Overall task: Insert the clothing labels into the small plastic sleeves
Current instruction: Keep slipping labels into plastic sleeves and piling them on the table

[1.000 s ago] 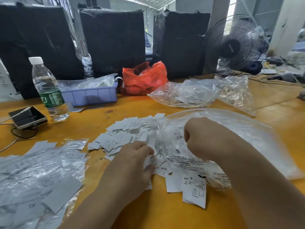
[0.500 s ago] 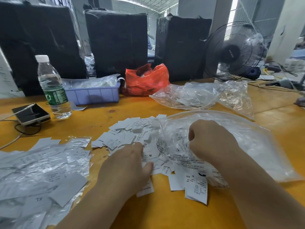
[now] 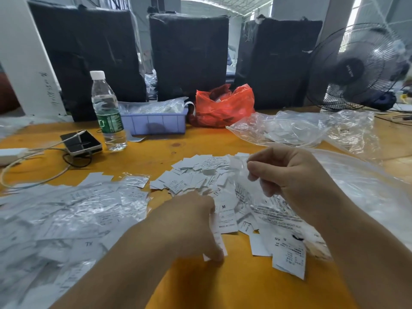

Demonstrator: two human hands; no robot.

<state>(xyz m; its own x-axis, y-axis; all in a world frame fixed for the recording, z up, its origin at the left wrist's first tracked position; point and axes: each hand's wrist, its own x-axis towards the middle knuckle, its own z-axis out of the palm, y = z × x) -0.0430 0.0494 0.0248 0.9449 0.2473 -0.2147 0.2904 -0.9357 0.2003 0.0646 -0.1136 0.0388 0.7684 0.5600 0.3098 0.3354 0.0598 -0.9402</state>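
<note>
While right hand [image 3: 287, 175] pinches plastic sleeve [image 3: 242, 168], left hand [image 3: 191, 228] pinches label [image 3: 217, 239].

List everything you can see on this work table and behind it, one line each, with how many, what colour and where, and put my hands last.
loose labels: many, white, table centre
sleeved labels: heap, white in clear plastic, left
large plastic bag: one, clear, right, under the right arm
crumpled bags: a few, clear, far right
red bag: one, back centre
tray: one, lilac, left of red bag
water bottle: one, clear, green label, back left
phone: one, dark, cabled, beside the bottle
fan: one, black, back right
wrapped bundles: three, black, behind the table
table: one, orange
left hand: pinches a white label
right hand: raised, pinches a clear sleeve
</note>
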